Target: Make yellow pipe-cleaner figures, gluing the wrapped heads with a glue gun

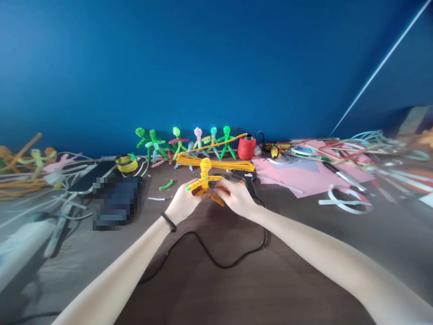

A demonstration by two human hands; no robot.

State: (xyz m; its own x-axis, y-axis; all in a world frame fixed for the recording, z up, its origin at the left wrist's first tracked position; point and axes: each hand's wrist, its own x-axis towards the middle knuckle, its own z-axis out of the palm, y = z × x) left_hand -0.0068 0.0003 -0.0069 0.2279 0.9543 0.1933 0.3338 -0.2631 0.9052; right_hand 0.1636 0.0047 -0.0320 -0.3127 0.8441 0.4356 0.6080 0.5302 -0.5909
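A yellow pipe-cleaner figure (205,178) with a round head and green-tipped arms stands upright between both hands over the brown table (237,280). My left hand (181,203), a black band on its wrist, pinches the figure's body from the left. My right hand (235,196) grips its legs from the right. Just behind lies a bundle of yellow pipe cleaners (216,162). A black glue gun (245,178) lies right behind my right hand, its cord looping across the table.
A row of green, pink and blue pipe-cleaner figures (184,143) stands against the blue wall. A red yarn spool (246,148) and pink paper (297,174) with strips and tape lie at the right. A yellow tape roll (126,163), a blurred dark device (117,201) and cables lie at the left.
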